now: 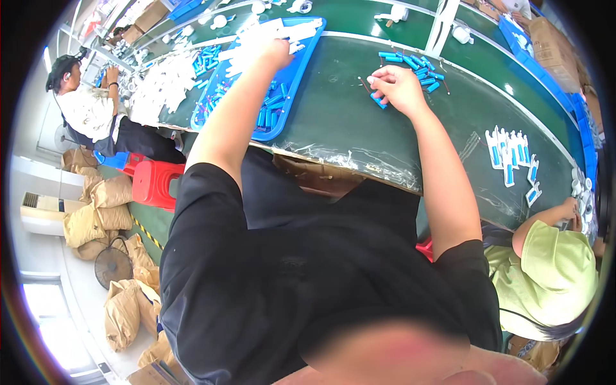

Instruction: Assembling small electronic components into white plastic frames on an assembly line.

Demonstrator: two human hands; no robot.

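My left hand [277, 54] reaches into the far part of a blue tray [296, 86], among a heap of white plastic parts [253, 43]. Glare and the parts hide its fingertips, so its grip cannot be made out. Blue cylindrical batteries [274, 106] with thin wires lie in the near part of that tray. Over the green table my right hand [399, 90] is closed, thumb and fingers pinching a blue battery [378, 101] with a thin wire. Just beyond it lies a loose pile of similar blue batteries [420, 67].
White holders with blue batteries inside [510, 154] lie on the table to the right. More white parts [160, 86] are heaped at left. Beyond runs a green conveyor [359, 22]. Co-workers sit at left [90, 115] and at right [545, 276]. A red stool [154, 183] stands at left.
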